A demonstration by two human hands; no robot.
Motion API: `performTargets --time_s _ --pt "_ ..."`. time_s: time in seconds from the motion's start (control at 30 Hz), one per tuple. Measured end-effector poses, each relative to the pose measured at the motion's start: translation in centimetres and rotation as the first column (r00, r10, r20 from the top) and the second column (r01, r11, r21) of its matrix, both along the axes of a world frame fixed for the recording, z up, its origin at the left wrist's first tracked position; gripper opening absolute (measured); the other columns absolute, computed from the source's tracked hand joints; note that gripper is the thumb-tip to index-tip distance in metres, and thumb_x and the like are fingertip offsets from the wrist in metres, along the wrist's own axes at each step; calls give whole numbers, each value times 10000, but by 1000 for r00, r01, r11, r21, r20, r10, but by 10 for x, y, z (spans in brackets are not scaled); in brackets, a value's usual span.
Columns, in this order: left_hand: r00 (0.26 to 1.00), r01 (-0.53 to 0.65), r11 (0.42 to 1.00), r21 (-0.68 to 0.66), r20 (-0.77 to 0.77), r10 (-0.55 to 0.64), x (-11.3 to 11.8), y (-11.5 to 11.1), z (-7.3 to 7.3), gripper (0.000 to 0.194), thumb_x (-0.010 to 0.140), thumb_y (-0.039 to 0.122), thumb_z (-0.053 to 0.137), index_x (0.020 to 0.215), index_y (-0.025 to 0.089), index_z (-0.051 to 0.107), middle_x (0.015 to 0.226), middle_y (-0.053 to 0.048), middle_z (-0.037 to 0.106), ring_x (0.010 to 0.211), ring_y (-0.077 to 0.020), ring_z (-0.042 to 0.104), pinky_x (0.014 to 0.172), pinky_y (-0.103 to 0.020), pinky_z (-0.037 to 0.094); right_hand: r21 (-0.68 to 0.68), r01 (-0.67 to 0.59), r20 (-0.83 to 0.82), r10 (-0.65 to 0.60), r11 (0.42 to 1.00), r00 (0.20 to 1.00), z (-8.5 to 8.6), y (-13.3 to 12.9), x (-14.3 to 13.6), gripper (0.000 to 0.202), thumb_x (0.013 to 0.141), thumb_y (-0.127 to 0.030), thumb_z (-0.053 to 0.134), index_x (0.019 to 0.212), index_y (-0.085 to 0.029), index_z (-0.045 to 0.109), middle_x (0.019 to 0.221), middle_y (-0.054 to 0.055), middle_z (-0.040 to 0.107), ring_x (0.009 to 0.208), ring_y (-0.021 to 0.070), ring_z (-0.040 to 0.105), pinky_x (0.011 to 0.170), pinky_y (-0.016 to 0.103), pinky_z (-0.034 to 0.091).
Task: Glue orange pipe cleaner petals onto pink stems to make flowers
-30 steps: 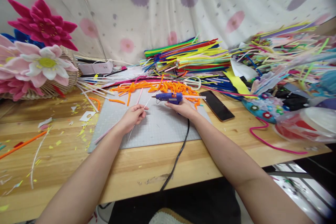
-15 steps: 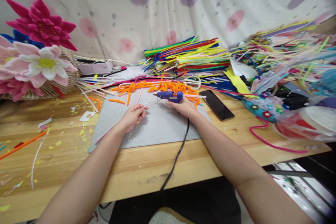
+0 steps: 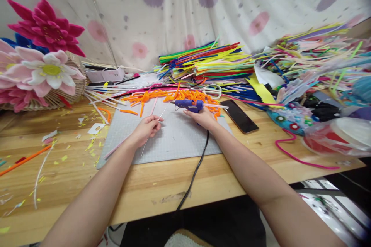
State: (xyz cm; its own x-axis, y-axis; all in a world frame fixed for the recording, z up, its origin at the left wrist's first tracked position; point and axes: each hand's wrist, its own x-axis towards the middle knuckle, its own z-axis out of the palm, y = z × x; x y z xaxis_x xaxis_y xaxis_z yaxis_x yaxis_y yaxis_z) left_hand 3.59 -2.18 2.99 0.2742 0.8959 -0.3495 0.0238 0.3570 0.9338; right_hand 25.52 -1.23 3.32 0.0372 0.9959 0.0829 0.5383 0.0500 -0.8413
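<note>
Pinched between the fingers of my left hand (image 3: 148, 130) is a thin white wire (image 3: 144, 149), slanting up to the right above the grey cutting mat (image 3: 171, 144). My right hand (image 3: 203, 117) is closed round the handle of a blue hot glue gun (image 3: 189, 105). A clear glue stick (image 3: 216, 106) pokes out of the gun's back, and its nozzle points left, close to the wire's upper end. Whether nozzle and wire touch, I cannot tell. Just behind the gun lie curled orange pipe cleaners (image 3: 188, 95) at the mat's far edge.
A black cord (image 3: 194, 177) hangs from the gun over the table's front edge. To the right lie a phone (image 3: 241, 116) and white-handled scissors (image 3: 214, 91). Bundled pipe cleaners (image 3: 214, 60) are heaped at the back. Pipe-cleaner flowers (image 3: 48, 67) stand at left, near yellow scraps.
The glue gun in my right hand has shifted very slightly to the right, its nozzle a little farther from the wire's tip. My left hand and the wire look almost unmoved.
</note>
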Motion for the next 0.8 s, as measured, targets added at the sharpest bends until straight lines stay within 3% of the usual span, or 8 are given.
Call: performTargets --time_s 0.53,0.8 --pt "1000 -4 1000 -2 2 4 0 0 0 118 777 139 414 853 134 505 509 51 422 339 -10 227 325 -134 99 8 51 3 -51 999 999 -8 5 3 410 667 -472 611 970 -198 643 908 64 673 831 196 611 743 300 466" --pt "1000 -15 1000 -7 7 15 0 -1 0 113 774 133 416 842 134 506 502 50 425 333 -13 223 321 -139 99 9 70 1 -70 997 998 -5 4 3 393 667 -456 604 945 -180 644 744 47 654 754 190 591 677 286 457"
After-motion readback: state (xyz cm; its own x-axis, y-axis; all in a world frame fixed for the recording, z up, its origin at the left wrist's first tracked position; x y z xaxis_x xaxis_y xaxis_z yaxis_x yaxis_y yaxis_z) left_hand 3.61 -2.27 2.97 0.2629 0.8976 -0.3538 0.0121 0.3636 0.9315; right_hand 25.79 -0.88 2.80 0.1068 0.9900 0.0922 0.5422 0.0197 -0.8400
